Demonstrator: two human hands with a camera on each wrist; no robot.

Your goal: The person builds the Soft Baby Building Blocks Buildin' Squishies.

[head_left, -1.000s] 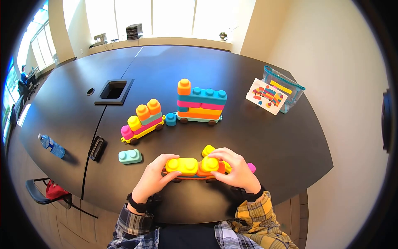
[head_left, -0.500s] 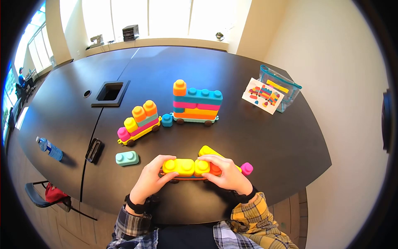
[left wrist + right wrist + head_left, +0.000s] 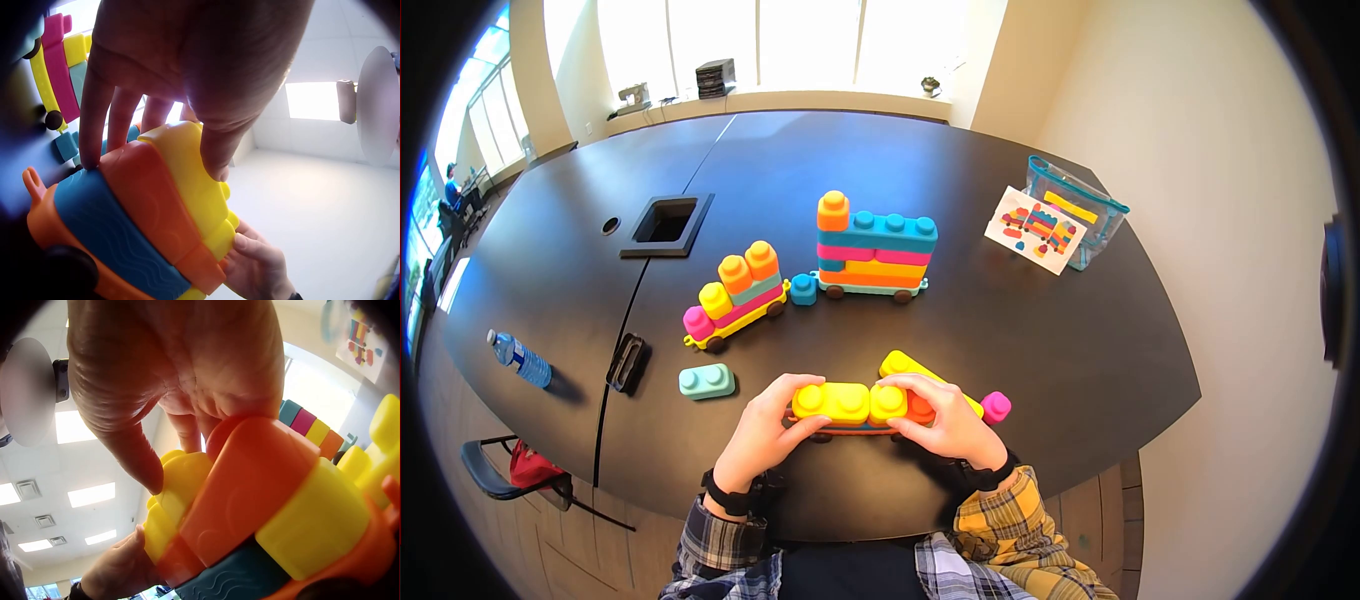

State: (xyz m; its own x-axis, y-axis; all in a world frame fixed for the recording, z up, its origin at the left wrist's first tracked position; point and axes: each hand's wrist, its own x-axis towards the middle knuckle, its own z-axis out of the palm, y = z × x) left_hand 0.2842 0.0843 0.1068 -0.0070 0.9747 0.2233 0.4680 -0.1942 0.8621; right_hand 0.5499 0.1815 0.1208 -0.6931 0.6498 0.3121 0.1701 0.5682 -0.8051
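Observation:
Near the table's front edge stands a toy train wagon of stacked blocks, with an orange wheeled base (image 3: 44,222), a blue block (image 3: 112,225) and orange blocks (image 3: 250,481) above. On top, a two-stud yellow block (image 3: 830,402) sits side by side with a one-stud yellow block (image 3: 887,402). My left hand (image 3: 757,430) grips the two-stud block, thumb on the near side and fingers on the far side. With thumb and fingers, my right hand (image 3: 952,420) pinches the one-stud block. An orange stud (image 3: 920,408) shows beside it, under the right hand.
Beyond the hands stand two built wagons (image 3: 740,310) (image 3: 875,255) with a small blue block (image 3: 803,290) between. A mint block (image 3: 706,381) lies left; a yellow piece (image 3: 900,365) and pink block (image 3: 995,407) lie right. A picture card (image 3: 1035,230) leans on a clear bag (image 3: 1100,230).
The one-stud yellow block, pinched by my right hand, has moved left and down against the two-stud block. The left hand keeps its grip. Over the last half second, almost nothing differs.

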